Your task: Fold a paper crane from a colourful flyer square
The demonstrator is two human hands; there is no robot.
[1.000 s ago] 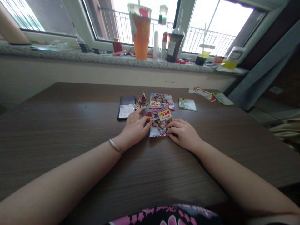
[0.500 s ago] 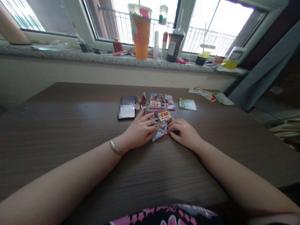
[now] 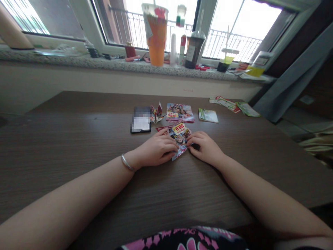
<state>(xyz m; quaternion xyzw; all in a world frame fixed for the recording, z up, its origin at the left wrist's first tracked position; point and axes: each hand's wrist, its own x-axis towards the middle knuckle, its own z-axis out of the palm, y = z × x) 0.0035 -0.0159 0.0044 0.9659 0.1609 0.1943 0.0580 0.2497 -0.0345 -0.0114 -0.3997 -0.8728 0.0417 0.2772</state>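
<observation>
A partly folded, colourful printed flyer point(image 3: 181, 138), with a yellow price patch, lies at an angle on the table between my hands. My left hand point(image 3: 158, 148) holds its left side, fingers stretched together across it and the thumb near its lower edge. Pinched at the right edge of the paper are the fingertips of my right hand point(image 3: 205, 148), thumb below. Behind the left hand stands a small folded paper figure point(image 3: 156, 114) with pointed tips, touching or close to a dark-framed phone point(image 3: 140, 130).
Farther back on the table point(image 3: 85, 146) lie a stack of similar flyers point(image 3: 180, 111) and a green-white packet or card stack point(image 3: 208, 116). Paper strips point(image 3: 229, 105) are at the back right. The windowsill point(image 3: 109, 65) bears an orange drink cup point(image 3: 157, 41), a dark cup point(image 3: 194, 50) and several bottles.
The flyer has turned slightly and shifted a little towards me. My left hand has slid down a bit, its fingers closer together. My right hand has stayed nearly in place.
</observation>
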